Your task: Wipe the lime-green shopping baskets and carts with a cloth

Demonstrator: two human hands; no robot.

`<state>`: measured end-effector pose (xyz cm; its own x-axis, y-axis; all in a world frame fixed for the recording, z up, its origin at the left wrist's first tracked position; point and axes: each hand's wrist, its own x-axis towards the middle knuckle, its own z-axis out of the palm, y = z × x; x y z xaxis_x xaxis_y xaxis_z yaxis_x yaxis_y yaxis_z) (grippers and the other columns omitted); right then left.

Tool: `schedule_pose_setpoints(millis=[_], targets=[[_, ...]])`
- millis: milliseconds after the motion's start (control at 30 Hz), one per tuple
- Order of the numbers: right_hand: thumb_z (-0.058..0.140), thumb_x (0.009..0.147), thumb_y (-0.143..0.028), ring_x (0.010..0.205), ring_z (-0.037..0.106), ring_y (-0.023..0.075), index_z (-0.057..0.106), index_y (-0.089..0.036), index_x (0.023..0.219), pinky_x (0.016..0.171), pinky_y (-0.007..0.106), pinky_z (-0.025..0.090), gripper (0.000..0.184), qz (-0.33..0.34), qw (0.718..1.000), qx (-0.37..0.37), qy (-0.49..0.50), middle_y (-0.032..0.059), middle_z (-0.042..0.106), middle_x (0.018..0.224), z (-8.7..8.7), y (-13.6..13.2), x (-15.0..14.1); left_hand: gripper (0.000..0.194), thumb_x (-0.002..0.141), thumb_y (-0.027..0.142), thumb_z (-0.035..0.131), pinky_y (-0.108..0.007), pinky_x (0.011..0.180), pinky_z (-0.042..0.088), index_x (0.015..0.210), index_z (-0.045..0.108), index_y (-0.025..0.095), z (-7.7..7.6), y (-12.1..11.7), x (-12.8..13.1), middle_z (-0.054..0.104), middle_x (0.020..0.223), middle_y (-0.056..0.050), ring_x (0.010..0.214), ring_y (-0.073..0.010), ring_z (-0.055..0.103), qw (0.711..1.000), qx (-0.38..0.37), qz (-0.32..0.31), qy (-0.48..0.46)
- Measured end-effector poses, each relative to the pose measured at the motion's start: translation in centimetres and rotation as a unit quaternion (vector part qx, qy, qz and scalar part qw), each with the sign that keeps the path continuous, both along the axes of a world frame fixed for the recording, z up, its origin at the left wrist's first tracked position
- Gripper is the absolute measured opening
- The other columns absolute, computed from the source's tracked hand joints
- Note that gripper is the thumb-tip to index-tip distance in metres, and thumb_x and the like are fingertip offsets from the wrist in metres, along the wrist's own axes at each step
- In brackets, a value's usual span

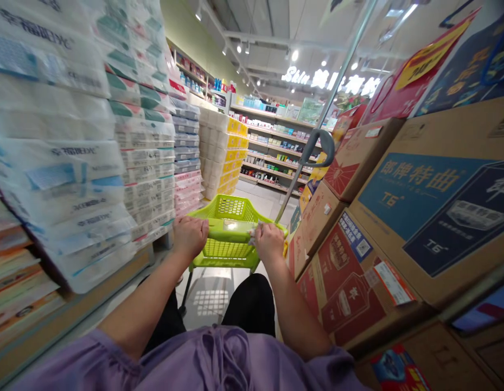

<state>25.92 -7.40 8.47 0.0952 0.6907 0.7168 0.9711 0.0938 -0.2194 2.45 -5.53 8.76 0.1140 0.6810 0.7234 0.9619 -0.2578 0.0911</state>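
A lime-green shopping cart (231,250) stands right in front of me, its perforated basket casting a grid shadow on the floor. My left hand (190,234) is wrapped round the left end of its handle. At the right end, my right hand (269,241) is closed round the same handle. A crumpled white tissue (253,234) pokes out beside the right fingers, seemingly pinned against the bar. Between the hands, a clear label holder (235,225) sits on the handle.
Tall stacks of wrapped tissue packs (72,163) line the left. Liquor cartons (418,190) are piled close on the right, beside a glass door with a grey handle (319,147). Tiled floor (252,190) leads toward stocked shelves (276,144) at the back.
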Motion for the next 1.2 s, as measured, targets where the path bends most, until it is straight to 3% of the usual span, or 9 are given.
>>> schedule_pose_setpoints(millis=[133,300,433,600,667,733,933,1067,1200], targets=[[0.045,0.093,-0.031,0.098,0.055,0.0253,0.063,-0.016,0.109,0.089,0.039,0.039,0.028,0.055,0.998,0.025,-0.024,0.0129,0.063,0.106,0.2,-0.6,-4.8,0.044,0.094,0.033,0.031,-0.047,0.088,0.031,0.069,0.064,0.018,0.1,-0.4,0.3,0.071,0.076,-0.011,0.085,-0.0277,0.06,1.0,-0.006,-0.019,-0.007],[0.046,0.092,-0.024,0.109,0.052,0.023,0.065,-0.02,0.099,0.096,0.036,0.037,0.021,0.191,0.977,0.023,-0.09,0.009,0.063,0.112,1.0,-1.1,-8.7,0.039,0.094,0.03,0.033,-0.045,0.086,0.032,0.072,0.064,0.02,0.2,-1.3,2.0,0.071,0.077,-0.009,0.085,-0.026,0.06,0.998,-0.02,-0.063,0.02],[0.049,0.089,-0.022,0.109,0.055,0.0198,0.064,-0.021,0.109,0.097,0.033,0.037,0.026,0.197,0.979,0.013,-0.057,0.006,0.065,0.116,0.6,-1.0,-4.1,0.039,0.094,0.033,0.035,-0.046,0.09,0.032,0.074,0.065,0.02,0.3,-1.5,2.5,0.071,0.077,-0.008,0.086,-0.0257,0.06,0.997,-0.014,-0.069,0.024],[0.04,0.09,-0.021,0.099,0.06,0.0231,0.068,-0.014,0.099,0.093,0.038,0.04,0.031,0.046,0.998,0.019,0.032,0.0122,0.068,0.102,-0.8,-0.1,3.7,0.041,0.094,0.034,0.033,-0.047,0.089,0.032,0.074,0.065,0.019,0.6,-1.4,2.2,0.071,0.078,-0.009,0.087,-0.0271,0.06,0.998,-0.027,-0.05,0.007],[0.038,0.09,-0.02,0.101,0.059,0.0251,0.068,-0.012,0.099,0.095,0.042,0.04,0.032,0.022,0.998,0.028,0.051,0.0145,0.067,0.103,-1.2,0.4,3.7,0.042,0.094,0.033,0.032,-0.047,0.089,0.032,0.073,0.064,0.019,0.7,-1.3,2.4,0.072,0.079,-0.009,0.087,-0.0268,0.059,0.999,-0.03,-0.045,0.001],[0.038,0.091,-0.02,0.11,0.055,0.0271,0.066,-0.012,0.107,0.098,0.045,0.038,0.033,0.025,0.997,0.043,0.058,0.0169,0.064,0.113,-1.3,0.5,1.5,0.042,0.094,0.034,0.031,-0.046,0.089,0.031,0.072,0.064,0.019,0.8,-1.3,2.7,0.071,0.079,-0.009,0.087,-0.0263,0.059,0.998,-0.035,-0.049,-0.002],[0.047,0.092,-0.025,0.128,0.041,0.0264,0.06,-0.02,0.121,0.107,0.042,0.03,0.032,0.19,0.98,0.022,-0.052,0.01,0.055,0.132,-0.5,-0.9,-6.8,0.041,0.095,0.033,0.03,-0.044,0.087,0.031,0.075,0.064,0.019,1.0,-1.4,3.5,0.071,0.082,-0.009,0.087,-0.0259,0.058,0.997,-0.057,-0.059,0.016],[0.05,0.09,-0.026,0.12,0.05,0.0217,0.063,-0.024,0.113,0.104,0.037,0.031,0.026,0.215,0.975,0.01,-0.057,0.0053,0.062,0.123,0.2,-0.9,-4.2,0.042,0.095,0.034,0.03,-0.045,0.087,0.031,0.076,0.064,0.019,0.9,-1.7,3.4,0.07,0.082,-0.009,0.087,-0.0261,0.058,0.996,-0.052,-0.063,0.021],[0.041,0.091,-0.023,0.1,0.059,0.0222,0.066,-0.017,0.096,0.093,0.037,0.037,0.027,0.083,0.996,0.019,0.026,0.0099,0.068,0.102,-0.5,0.3,2.3,0.04,0.095,0.034,0.033,-0.046,0.09,0.03,0.076,0.064,0.019,0.6,-2.0,3.1,0.07,0.079,-0.008,0.088,-0.0264,0.057,0.997,-0.035,-0.062,0.006]])
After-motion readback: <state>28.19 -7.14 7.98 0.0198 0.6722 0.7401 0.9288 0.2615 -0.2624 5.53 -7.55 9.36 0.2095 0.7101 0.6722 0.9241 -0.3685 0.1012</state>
